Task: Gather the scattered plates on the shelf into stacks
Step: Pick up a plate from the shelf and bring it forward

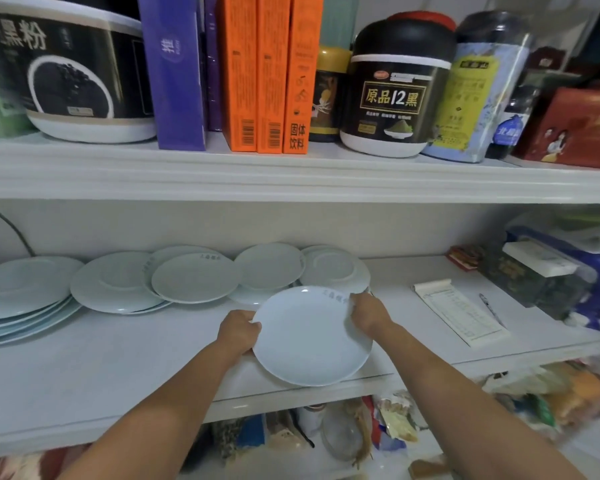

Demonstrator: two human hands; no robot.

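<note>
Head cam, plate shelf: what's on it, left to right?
Stack of plates → upside-down plate → lettered plate → left hand → held plate → right hand → notepad → pen → clear box. Skipped: the back plates, which overlap the held plate.

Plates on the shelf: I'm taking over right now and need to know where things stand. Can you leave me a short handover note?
Hands: the left hand grips the left rim of the held plate and the right hand grips its upper right rim.
Where: the held plate is at the front edge of the shelf.
Done: the far-left stack holds several plates.
Left: the overlapping plates along the back, between that stack and the held plate, need gathering, and so does the held plate.
</note>
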